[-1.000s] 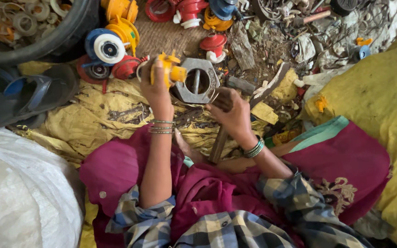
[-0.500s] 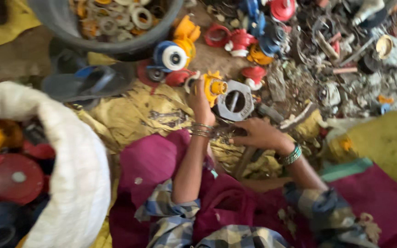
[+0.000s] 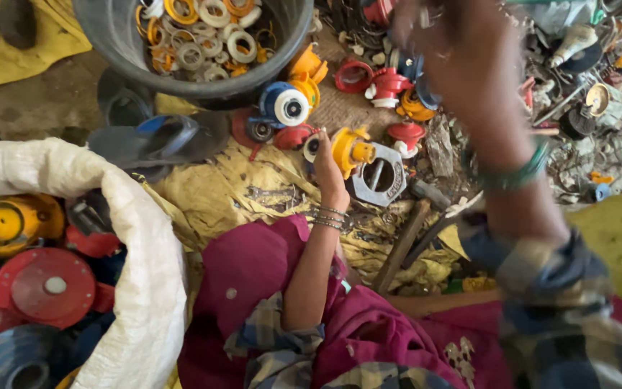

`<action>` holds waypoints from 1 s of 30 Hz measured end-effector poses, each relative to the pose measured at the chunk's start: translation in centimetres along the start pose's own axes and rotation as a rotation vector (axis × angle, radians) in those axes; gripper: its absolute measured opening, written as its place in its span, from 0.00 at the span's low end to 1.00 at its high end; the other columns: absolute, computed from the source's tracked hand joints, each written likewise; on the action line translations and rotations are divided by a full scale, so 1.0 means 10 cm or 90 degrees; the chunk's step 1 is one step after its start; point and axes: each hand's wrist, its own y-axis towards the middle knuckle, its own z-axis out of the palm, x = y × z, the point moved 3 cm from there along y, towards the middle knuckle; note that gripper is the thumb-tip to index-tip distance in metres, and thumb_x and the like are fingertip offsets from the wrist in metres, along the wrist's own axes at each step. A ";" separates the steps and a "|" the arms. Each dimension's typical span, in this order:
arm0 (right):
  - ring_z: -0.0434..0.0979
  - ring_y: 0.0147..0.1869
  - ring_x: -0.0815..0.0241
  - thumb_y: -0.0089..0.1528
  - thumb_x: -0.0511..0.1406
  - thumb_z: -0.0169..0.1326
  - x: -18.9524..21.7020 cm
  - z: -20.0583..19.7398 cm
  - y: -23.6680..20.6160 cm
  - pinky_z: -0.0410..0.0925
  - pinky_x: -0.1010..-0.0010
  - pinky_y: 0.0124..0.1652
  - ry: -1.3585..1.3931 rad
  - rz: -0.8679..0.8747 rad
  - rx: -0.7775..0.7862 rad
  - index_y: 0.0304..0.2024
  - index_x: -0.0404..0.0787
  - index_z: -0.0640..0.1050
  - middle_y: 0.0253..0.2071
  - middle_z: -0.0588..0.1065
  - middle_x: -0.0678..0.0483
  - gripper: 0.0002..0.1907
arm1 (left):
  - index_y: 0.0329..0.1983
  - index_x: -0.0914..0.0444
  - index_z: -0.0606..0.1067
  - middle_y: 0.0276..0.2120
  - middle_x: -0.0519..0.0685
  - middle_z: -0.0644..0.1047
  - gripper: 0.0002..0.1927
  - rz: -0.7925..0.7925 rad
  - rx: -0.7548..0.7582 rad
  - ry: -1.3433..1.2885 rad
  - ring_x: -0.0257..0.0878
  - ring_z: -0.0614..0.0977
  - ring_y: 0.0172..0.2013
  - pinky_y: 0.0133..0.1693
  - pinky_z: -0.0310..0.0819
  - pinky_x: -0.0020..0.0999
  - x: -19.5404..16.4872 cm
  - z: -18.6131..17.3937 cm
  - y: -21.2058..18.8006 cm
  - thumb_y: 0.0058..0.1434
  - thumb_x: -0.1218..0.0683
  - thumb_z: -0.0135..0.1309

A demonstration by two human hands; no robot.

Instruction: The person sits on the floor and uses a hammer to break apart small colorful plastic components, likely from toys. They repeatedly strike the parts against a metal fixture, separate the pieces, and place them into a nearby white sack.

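Left hand [image 3: 329, 169] grips yellow part [image 3: 350, 150] | right hand [image 3: 462, 57] raised, blurred | yellow cloth [image 3: 232, 191]

We see a yellow plastic fitting [image 3: 350, 149] lying on its side, our fingers wrapped around it, touching the grey metal flange plate [image 3: 381, 175], just below the black tub [image 3: 109, 36].

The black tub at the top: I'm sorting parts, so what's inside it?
The black tub holds a heap of loose rings, white, orange and grey. Whatever lies beneath that top layer is covered, and the tub's far side is cut off.
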 end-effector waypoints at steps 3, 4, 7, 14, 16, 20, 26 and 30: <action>0.76 0.61 0.43 0.65 0.39 0.60 0.07 0.21 -0.74 0.70 0.54 0.57 0.042 0.076 0.123 0.64 0.32 0.70 0.59 0.73 0.38 0.28 | 0.67 0.70 0.68 0.50 0.53 0.75 0.34 -0.024 0.101 0.110 0.39 0.78 0.41 0.39 0.74 0.39 0.03 0.08 -0.04 0.75 0.38 0.37; 0.75 0.63 0.42 0.65 0.39 0.61 0.06 0.26 -0.98 0.69 0.54 0.59 0.049 0.103 0.145 0.65 0.31 0.70 0.62 0.73 0.37 0.30 | 0.70 0.70 0.66 0.57 0.54 0.72 0.34 0.079 0.186 0.175 0.40 0.75 0.51 0.50 0.69 0.38 0.00 0.14 -0.07 0.77 0.38 0.36; 0.67 0.72 0.37 0.66 0.40 0.58 -0.10 0.29 -1.62 0.63 0.52 0.64 0.069 0.170 0.162 0.66 0.32 0.69 0.68 0.68 0.36 0.30 | 0.76 0.69 0.63 0.69 0.58 0.68 0.33 0.201 0.397 0.277 0.44 0.71 0.65 0.67 0.62 0.37 0.11 0.27 -0.23 0.81 0.41 0.33; 0.61 0.76 0.53 0.73 0.45 0.44 -0.42 0.76 -2.60 0.57 0.60 0.69 0.369 0.419 0.237 0.71 0.35 0.66 0.72 0.65 0.43 0.29 | 0.79 0.68 0.49 0.76 0.63 0.57 0.33 0.215 0.530 0.500 0.51 0.57 0.77 0.74 0.50 0.42 0.59 0.21 -0.50 0.81 0.40 0.27; 0.65 0.73 0.57 0.73 0.47 0.43 -0.39 0.92 -2.71 0.59 0.65 0.67 0.527 0.500 0.241 0.72 0.36 0.65 0.70 0.68 0.47 0.30 | 0.80 0.63 0.46 0.73 0.64 0.60 0.36 0.149 0.457 0.564 0.53 0.63 0.73 0.69 0.58 0.43 0.56 0.11 -0.51 0.78 0.38 0.27; 0.74 0.54 0.60 0.70 0.48 0.45 -0.35 1.13 -2.85 0.69 0.66 0.45 0.729 0.745 0.233 0.70 0.37 0.67 0.60 0.75 0.49 0.31 | 0.82 0.55 0.47 0.74 0.64 0.63 0.36 0.205 0.363 0.655 0.61 0.69 0.71 0.66 0.67 0.47 0.25 0.13 -0.63 0.78 0.33 0.26; 0.80 0.47 0.58 0.70 0.44 0.51 -0.43 1.18 -2.77 0.75 0.66 0.43 0.993 0.834 0.098 0.59 0.33 0.72 0.51 0.76 0.47 0.23 | 0.78 0.50 0.53 0.70 0.67 0.61 0.36 0.313 0.283 0.888 0.65 0.77 0.56 0.42 0.82 0.46 -0.15 0.37 -0.75 0.72 0.30 0.28; 0.80 0.51 0.56 0.66 0.38 0.57 -0.46 0.84 -2.56 0.76 0.66 0.47 0.864 0.763 -0.001 0.60 0.34 0.68 0.54 0.74 0.46 0.23 | 0.78 0.53 0.44 0.65 0.53 0.64 0.24 0.633 0.185 0.861 0.52 0.78 0.55 0.48 0.81 0.34 -0.44 0.39 -0.63 0.84 0.42 0.26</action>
